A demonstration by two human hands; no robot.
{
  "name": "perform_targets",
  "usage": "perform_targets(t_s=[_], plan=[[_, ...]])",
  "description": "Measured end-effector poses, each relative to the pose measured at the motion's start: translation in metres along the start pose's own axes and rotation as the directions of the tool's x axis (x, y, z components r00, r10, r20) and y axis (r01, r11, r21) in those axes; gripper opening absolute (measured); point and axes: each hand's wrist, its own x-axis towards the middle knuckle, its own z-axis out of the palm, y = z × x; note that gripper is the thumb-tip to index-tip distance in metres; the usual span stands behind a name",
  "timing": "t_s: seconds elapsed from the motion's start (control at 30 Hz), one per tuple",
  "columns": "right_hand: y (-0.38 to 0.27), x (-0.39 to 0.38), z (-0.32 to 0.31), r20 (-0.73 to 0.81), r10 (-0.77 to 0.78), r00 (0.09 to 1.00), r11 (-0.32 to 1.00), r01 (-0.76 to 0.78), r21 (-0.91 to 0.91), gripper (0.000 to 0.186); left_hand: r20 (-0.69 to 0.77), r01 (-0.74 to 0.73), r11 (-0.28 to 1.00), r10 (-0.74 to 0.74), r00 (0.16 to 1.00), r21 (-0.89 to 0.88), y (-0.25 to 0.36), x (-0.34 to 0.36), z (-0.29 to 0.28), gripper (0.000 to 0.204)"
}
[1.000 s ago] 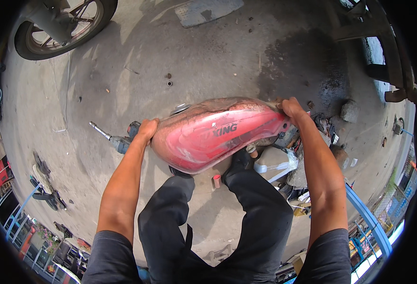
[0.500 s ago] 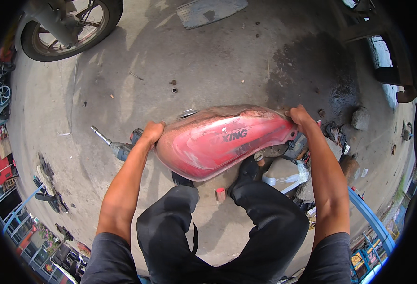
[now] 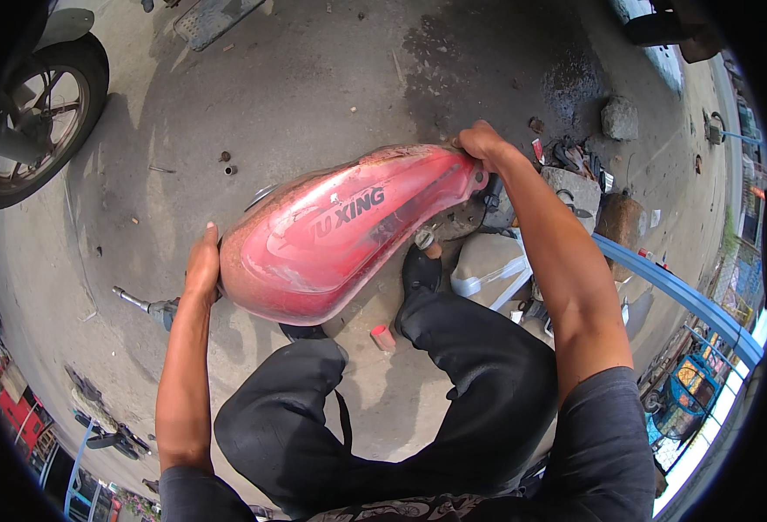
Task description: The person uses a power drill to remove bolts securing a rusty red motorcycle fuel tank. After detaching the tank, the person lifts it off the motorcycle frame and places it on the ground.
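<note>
A worn red motorcycle fuel tank [image 3: 314, 235], scuffed and dusty, hangs tilted between my hands in front of my knees. Its broad end is at the left, lower and nearer to me; the narrow end points to the far right. My left hand [image 3: 202, 265] presses against the broad end, thumb up, with its other fingers hidden behind the tank. At the narrow end my right hand [image 3: 483, 146] has its fingers curled round the edge. Part of a power tool with a long metal socket [image 3: 131, 298] shows beside my left forearm.
A motorcycle wheel [image 3: 94, 87] stands at the far left. Right of my legs lie a pale container [image 3: 479, 261], stone blocks [image 3: 620, 118] and a blue metal bar [image 3: 662, 271]. A red cylinder [image 3: 383, 337] stands between my feet. Small metal parts [image 3: 230, 170] lie on the concrete.
The tank has tilted, its narrow end rising away and its broad end swinging left and nearer me. Both hands have moved with it. The whole view has turned somewhat.
</note>
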Motion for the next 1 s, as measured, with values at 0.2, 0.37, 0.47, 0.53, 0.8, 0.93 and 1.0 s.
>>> perform_targets(t_s=[0.2,0.37,0.47,0.53,0.8,0.93,1.0], plan=[[0.006,0.002,0.004,-0.086,-0.026,0.996,0.994,0.017,-0.106,0.034,0.046,-0.546,0.575,0.662,0.748,0.610,0.016,-0.051,0.030,0.061],[0.025,0.009,0.002,-0.054,-0.061,0.997,0.995,0.056,-0.084,0.038,0.126,-0.607,0.486,0.707,0.696,0.628,0.019,-0.063,0.044,0.057],[0.027,0.009,0.003,-0.042,-0.057,0.998,0.993,0.052,-0.107,0.042,0.119,-0.617,0.505,0.708,0.696,0.603,0.022,-0.065,0.045,0.057],[0.022,0.003,0.002,-0.039,-0.048,0.998,0.990,0.042,-0.135,0.047,0.122,-0.619,0.504,0.708,0.696,0.602,0.022,-0.066,0.043,0.058],[0.008,-0.021,-0.004,-0.052,-0.058,0.997,0.960,0.042,-0.275,0.070,0.173,-0.651,0.455,0.724,0.667,0.607,0.028,-0.069,0.040,0.064],[0.017,-0.017,-0.009,-0.150,-0.049,0.987,0.953,0.001,-0.301,0.080,0.189,-0.656,0.447,0.721,0.667,0.609,0.033,-0.071,0.039,0.065],[0.014,-0.025,-0.017,-0.202,-0.035,0.979,0.958,-0.025,-0.286,0.081,0.195,-0.651,0.433,0.720,0.666,0.623,0.033,-0.072,0.037,0.065]])
